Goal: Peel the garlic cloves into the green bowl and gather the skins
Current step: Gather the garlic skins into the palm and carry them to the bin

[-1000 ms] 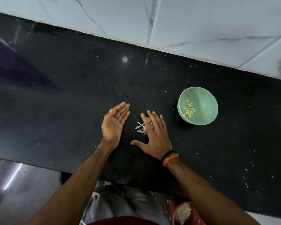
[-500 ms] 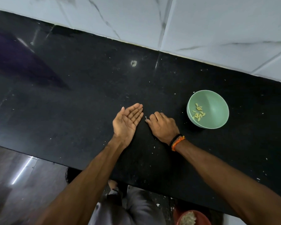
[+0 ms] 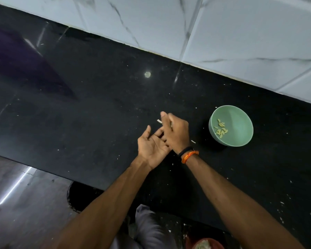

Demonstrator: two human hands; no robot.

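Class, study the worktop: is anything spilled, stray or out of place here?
Yes. One pale skin scrap lies loose on the black counter between the right hand and the green bowl, and white flecks dot the counter's right side. The peeled cloves sit inside the bowl, which stands upright.

Right hand (image 3: 176, 131) over cupped left hand (image 3: 152, 146)

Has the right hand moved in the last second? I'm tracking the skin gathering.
Yes: right hand went left, away from the green bowl, over the left hand.
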